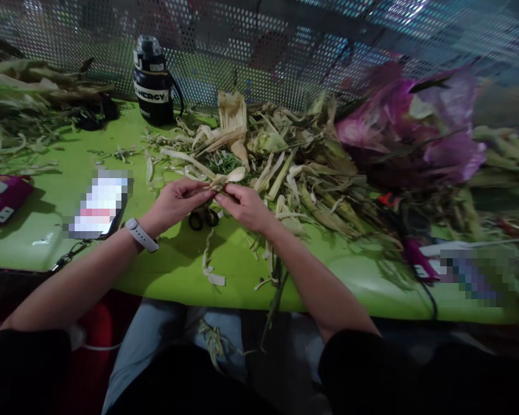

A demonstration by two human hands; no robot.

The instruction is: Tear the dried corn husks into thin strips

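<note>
Over the green table [164,271], my left hand [179,202] and my right hand [244,204] meet at the fingertips. Both are closed in a pinch on a pale, folded strip of corn husk [218,181]. One end of the strip sticks up to the right, by my right index finger. Just below my fingers lie scissors [196,221], their dark handle loops showing and their blades hidden. Past my hands spreads a heap of dry corn husks [319,196], with green shreds [224,163] at its near side.
A black bottle [153,86] stands at the back, before a perforated metal screen [259,52]. To the left lie a phone [101,202] and a purple device [8,199]. A pink plastic bag [384,115] sits at the right, above a purple glue gun-like tool [419,259]. Husk scraps [211,271] trail toward the front edge.
</note>
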